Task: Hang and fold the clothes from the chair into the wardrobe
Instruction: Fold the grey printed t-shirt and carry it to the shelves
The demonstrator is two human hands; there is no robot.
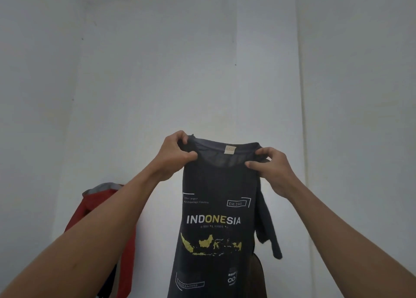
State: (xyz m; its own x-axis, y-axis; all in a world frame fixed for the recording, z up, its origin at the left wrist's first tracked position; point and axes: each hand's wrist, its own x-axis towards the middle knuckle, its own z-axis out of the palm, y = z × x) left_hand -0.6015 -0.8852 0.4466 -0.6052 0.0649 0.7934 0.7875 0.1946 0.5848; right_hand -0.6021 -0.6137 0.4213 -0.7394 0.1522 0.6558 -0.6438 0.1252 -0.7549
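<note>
There are two hands in the middle of the frame, the left hand [173, 157] and the right hand [273, 172] — one dark T-shirt [216, 230] between them — one red garment [94, 199] at lower left, and one brown object [260, 277], partly hidden, at the bottom.

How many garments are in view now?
2: a dark T-shirt at centre, gripped by the left hand and right hand; a red garment at lower left. More may be hidden.
</note>
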